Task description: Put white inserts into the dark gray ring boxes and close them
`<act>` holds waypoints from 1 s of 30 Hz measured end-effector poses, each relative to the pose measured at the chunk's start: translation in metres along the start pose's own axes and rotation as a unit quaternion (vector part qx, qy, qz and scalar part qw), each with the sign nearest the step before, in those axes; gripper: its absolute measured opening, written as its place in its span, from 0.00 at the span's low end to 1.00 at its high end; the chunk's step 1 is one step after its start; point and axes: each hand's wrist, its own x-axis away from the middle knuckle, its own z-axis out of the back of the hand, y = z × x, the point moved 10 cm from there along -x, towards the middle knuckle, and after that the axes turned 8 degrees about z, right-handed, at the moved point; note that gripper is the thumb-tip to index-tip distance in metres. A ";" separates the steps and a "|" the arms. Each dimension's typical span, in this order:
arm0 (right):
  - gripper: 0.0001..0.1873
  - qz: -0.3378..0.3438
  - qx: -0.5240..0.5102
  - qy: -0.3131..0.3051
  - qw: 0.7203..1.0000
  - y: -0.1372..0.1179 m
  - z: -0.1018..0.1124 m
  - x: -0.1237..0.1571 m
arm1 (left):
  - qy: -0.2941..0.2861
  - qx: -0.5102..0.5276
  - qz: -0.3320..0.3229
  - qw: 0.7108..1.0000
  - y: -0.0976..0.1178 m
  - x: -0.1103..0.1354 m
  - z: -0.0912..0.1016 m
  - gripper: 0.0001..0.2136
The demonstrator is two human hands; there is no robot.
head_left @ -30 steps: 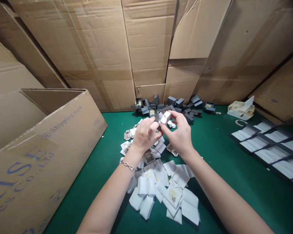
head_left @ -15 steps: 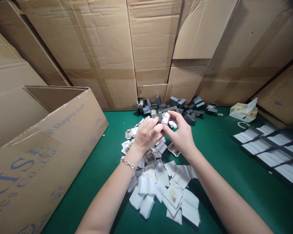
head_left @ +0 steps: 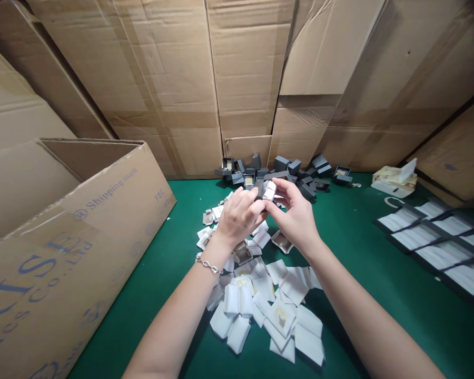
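Observation:
Over the middle of the green table my left hand is closed round a small dark grey box, most of it hidden by the fingers. My right hand pinches a small white paper packet between thumb and fingertips. The packet sits against the right side of the box; whether part of it is inside I cannot tell. Under and in front of both hands lies a loose heap of white folded papers. An opened paper packet with a grey-brown inside rests below my right hand.
Several small dark boxes are piled along the cardboard wall behind. At left stands a large open carton. On the right are a black divided tray holding white packets and a tissue pack.
The white packet has turned slightly and moved a little to the right against the box. The fingers of my right hand have shifted a little around it, while my left hand has hardly moved.

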 end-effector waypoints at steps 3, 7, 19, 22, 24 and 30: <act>0.24 -0.011 -0.045 0.004 0.999 0.003 -0.003 0.001 | -0.009 0.028 0.010 1.000 -0.004 -0.001 -0.001 0.13; 0.25 0.011 0.003 0.008 1.000 -0.002 -0.002 0.004 | 0.040 0.018 -0.014 0.999 0.000 -0.003 0.010 0.15; 0.23 0.163 0.184 0.008 0.969 -0.029 0.001 0.001 | 0.078 0.018 -0.012 0.997 0.003 -0.006 0.017 0.16; 0.22 0.158 0.157 -0.013 0.975 -0.026 0.001 -0.002 | 0.067 0.035 -0.004 0.997 0.003 -0.006 0.014 0.17; 0.22 0.150 0.139 -0.023 0.979 -0.024 0.000 -0.003 | 0.060 0.049 -0.004 0.997 0.003 -0.006 0.012 0.18; 0.18 0.127 0.127 -0.018 0.984 -0.021 -0.001 -0.002 | 0.063 0.067 -0.012 0.996 0.003 -0.005 0.012 0.18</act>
